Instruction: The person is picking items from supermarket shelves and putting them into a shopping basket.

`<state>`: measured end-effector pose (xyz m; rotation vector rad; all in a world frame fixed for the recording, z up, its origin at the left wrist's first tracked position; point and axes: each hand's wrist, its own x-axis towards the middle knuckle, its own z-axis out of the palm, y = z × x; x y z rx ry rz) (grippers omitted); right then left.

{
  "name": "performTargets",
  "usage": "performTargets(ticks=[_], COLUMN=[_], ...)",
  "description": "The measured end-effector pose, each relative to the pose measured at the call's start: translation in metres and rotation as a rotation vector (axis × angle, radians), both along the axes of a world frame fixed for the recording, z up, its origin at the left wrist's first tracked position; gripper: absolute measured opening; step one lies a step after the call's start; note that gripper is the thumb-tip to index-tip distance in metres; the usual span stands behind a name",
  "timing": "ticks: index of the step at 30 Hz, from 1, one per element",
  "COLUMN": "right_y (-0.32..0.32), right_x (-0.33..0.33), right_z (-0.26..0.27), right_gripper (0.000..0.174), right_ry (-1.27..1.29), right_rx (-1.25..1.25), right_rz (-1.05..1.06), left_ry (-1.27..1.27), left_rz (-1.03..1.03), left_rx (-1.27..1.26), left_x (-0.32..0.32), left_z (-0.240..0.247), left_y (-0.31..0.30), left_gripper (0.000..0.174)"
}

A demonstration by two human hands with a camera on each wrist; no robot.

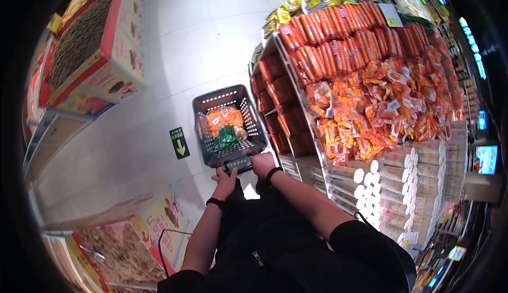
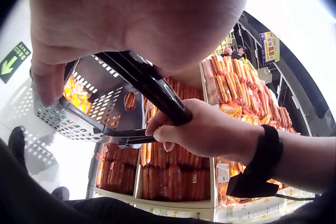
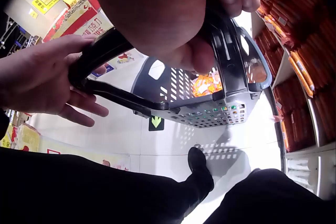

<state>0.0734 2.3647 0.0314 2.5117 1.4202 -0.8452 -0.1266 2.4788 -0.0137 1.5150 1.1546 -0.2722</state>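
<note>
A dark grey shopping basket (image 1: 203, 102) holds orange packets (image 1: 225, 118) and green packets (image 1: 228, 137). My right hand (image 1: 263, 164) grips the right end of its black handle; in the left wrist view that hand (image 2: 202, 132) has its fingers curled round the bar (image 2: 157, 90). At the other end is my left hand (image 1: 225, 183). As the right wrist view shows, the left hand (image 3: 50, 77) lies against the handle (image 3: 105, 50), its fingers spread and fairly straight beneath it. My right hand (image 3: 157, 14) fills the top of that view.
Shelves of red and orange packets (image 1: 370, 97) stand close on the right, with white-capped containers (image 1: 370, 187) nearer me. Bulk bins stand at the upper left (image 1: 84, 39) and lower left (image 1: 116, 245). A green exit sign (image 1: 179, 143) marks the floor beside the basket.
</note>
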Motion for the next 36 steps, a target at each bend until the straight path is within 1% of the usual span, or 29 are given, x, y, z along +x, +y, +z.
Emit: performTargets(ticks=[2,3,6,9,10,11,12,13,15,16,18,19,21,22,24,25,26,27,28,29,31,32,33,35,36], right_y=[0.009,0.012,0.013,0.013,0.013,0.016,0.024,0.029,0.031,0.034,0.056,0.073,0.086,0.092,0.097,0.102,0.104,0.107,0.116,0.123,0.139,0.153,0.159,0.174,0.179], right_x=[0.006,0.009,0.021,0.026,0.029,0.034,0.043,0.054,0.074,0.084,0.109,0.127,0.144,0.152,0.161,0.164,0.163,0.161,0.164,0.162,0.157,0.162,0.158,0.152,0.151], right_z=[-0.005,-0.006,-0.005,-0.010,-0.012,-0.009,-0.006,0.000,-0.013,-0.020,-0.016,-0.009,-0.038,-0.057,-0.101,-0.125,-0.150,-0.172,-0.190,-0.209,-0.254,-0.265,-0.290,-0.347,-0.393], right_gripper=[0.015,0.014,0.011,0.009,0.012,0.015,0.023,0.038,0.059,0.060,0.063,0.066,0.055,0.051,0.044,0.042,0.041,0.039,0.041,0.041,0.042,0.048,0.051,0.057,0.061], right_ry=[0.039,0.005,0.047,0.101,0.160,0.223,0.315,0.402,0.579,0.667,0.855,0.947,0.927,0.856,0.703,0.674,0.645,0.616,0.692,0.715,0.747,0.817,0.758,0.625,0.600], right_rx=[-0.032,-0.029,0.011,0.087,0.104,0.122,-0.015,-0.082,0.030,0.041,0.063,-0.016,0.050,0.022,-0.039,-0.040,-0.046,-0.055,-0.090,-0.107,-0.138,-0.196,-0.186,-0.157,-0.167], right_rz=[-0.013,0.044,0.088,0.145,0.148,0.156,0.247,0.310,0.309,0.293,0.250,0.191,0.093,0.073,0.033,-0.006,-0.044,-0.076,-0.109,-0.141,-0.217,-0.254,-0.249,-0.230,-0.222], left_ry=[0.007,0.007,0.017,0.047,0.091,0.079,0.094,0.096,0.136,0.149,0.185,0.181,0.168,0.174,0.146,0.132,0.138,0.148,0.152,0.160,0.169,0.204,0.244,0.105,0.041], left_rz=[0.024,0.018,0.024,0.037,0.015,0.028,0.044,0.057,0.084,0.098,0.133,0.145,0.163,0.175,0.154,0.143,0.210,0.233,0.255,0.274,0.299,0.271,0.240,0.517,0.440], left_rx=[0.008,0.019,0.050,0.080,0.081,0.085,0.074,0.056,0.050,0.060,0.078,0.105,0.156,0.170,0.234,0.263,0.204,0.201,0.204,0.204,0.172,0.187,0.196,0.058,0.149], left_x=[0.003,0.008,0.010,0.013,0.013,0.010,0.008,0.011,0.016,0.018,0.023,0.024,0.026,0.026,0.025,0.027,0.040,0.045,0.049,0.050,0.043,0.039,0.037,0.044,0.026], left_z=[-0.002,0.001,0.008,0.012,0.011,0.010,0.014,0.015,0.020,0.018,0.024,0.025,0.025,0.023,0.023,0.023,0.039,0.047,0.048,0.048,0.034,0.032,0.034,0.031,0.019], left_y=[0.006,0.010,0.013,0.011,0.012,0.011,0.012,0.012,0.012,0.011,0.011,0.009,0.005,0.003,-0.002,-0.003,0.001,0.000,0.001,0.001,-0.003,-0.004,-0.004,-0.008,-0.019], left_gripper=[0.082,0.080,0.076,0.077,0.077,0.077,0.077,0.077,0.078,0.078,0.077,0.076,0.073,0.072,0.076,0.079,0.080,0.081,0.081,0.082,0.086,0.087,0.088,0.092,0.091])
